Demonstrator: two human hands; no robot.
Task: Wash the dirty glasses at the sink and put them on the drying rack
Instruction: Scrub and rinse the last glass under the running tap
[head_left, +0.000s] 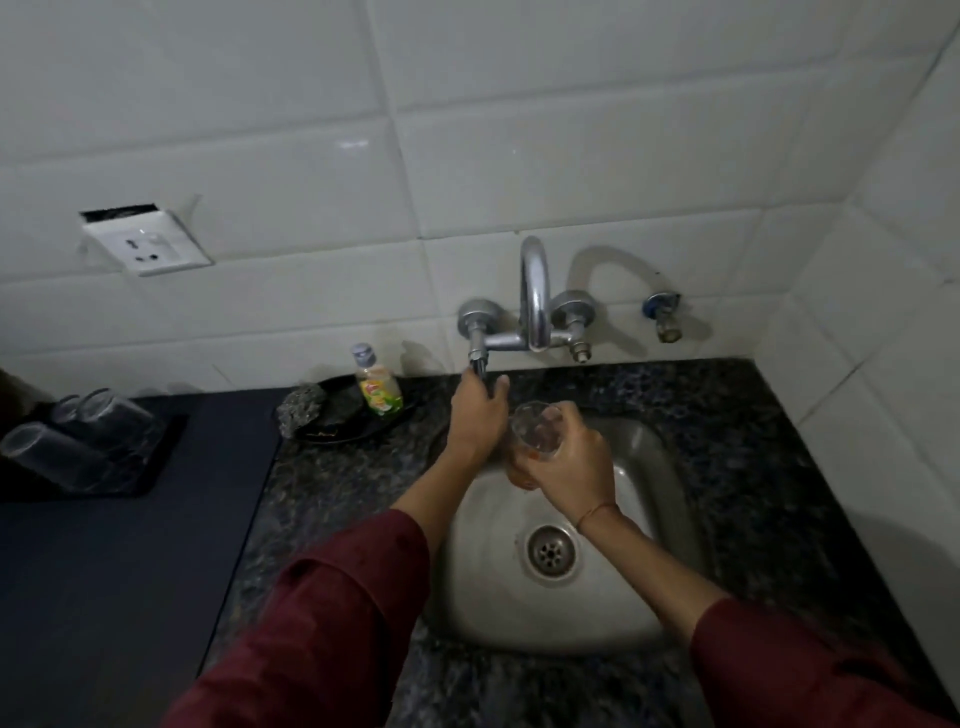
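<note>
My right hand (571, 467) grips a clear glass (537, 428) over the steel sink (665, 519), its mouth tilted towards me, just below the spout of the wall tap (535, 306). My left hand (478, 410) reaches up and holds the tap's left handle (477, 358) between thumb and fingers. No water stream is visible. Three glasses (104, 436) lie upside down on the dark drying tray (156, 467) at the far left.
A dish-soap bottle (378, 387) and a scrubber (301, 408) sit on a black plate (353, 434) left of the sink. The speckled granite counter (753, 467) surrounds the basin. A wall socket (148, 244) and a spare valve (665, 317) are on the tiles.
</note>
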